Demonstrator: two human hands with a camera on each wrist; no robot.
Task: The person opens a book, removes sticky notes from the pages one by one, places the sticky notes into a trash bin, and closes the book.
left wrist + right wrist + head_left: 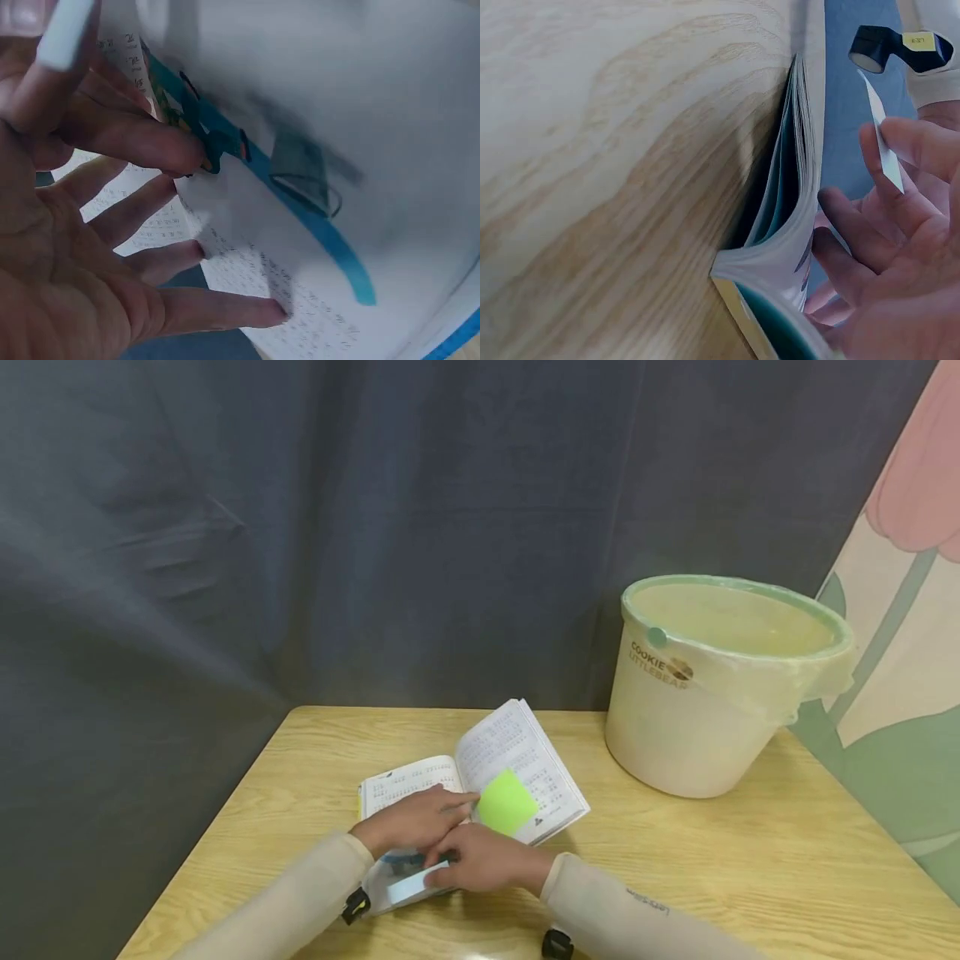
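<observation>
A book with printed pages [517, 743] lies spread on the table under both hands, its right-hand leaves lifted and tilted. A bright green sticky note [508, 802] lies on the right page. My left hand [418, 818] rests over the middle of the book, fingers extended; in the left wrist view its thumb touches a page with a teal drawing [217, 142]. Crossing close to it, my right hand [483, 857] pinches a pale blue paper strip [408, 885] between thumb and finger. The right wrist view shows this strip [885, 146] edge-on.
A large cream bucket [690, 718] with a green rim stands at the back right of the wooden table [675, 868]. A dark curtain [450, 527] hangs behind the table. On the right is a wall with a flower picture [915, 635].
</observation>
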